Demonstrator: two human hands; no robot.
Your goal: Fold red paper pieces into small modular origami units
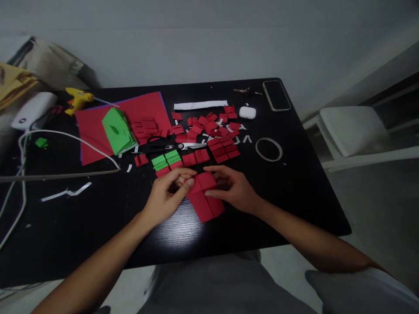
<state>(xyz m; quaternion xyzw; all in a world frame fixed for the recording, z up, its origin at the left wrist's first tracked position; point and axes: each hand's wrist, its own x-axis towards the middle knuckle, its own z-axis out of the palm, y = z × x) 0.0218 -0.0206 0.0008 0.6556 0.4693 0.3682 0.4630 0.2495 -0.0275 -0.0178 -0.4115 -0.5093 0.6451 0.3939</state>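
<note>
Two hands [166, 192] holding one red paper piece [201, 206].

The person's left hand [165, 198] and right hand [240, 192] were bare, with slim fingers [222, 169]. The left forearm [111, 248] and the right forearm [304, 233] were also bare, smooth and long in shape, and narrower toward the hands. On the right side, a plain grey sleeve [366, 288] was visible, rather loose in its cut. Lower in the middle there was grey cloth [209, 285]; whether it belonged to a shirt or to trousers, I could not tell.
</note>
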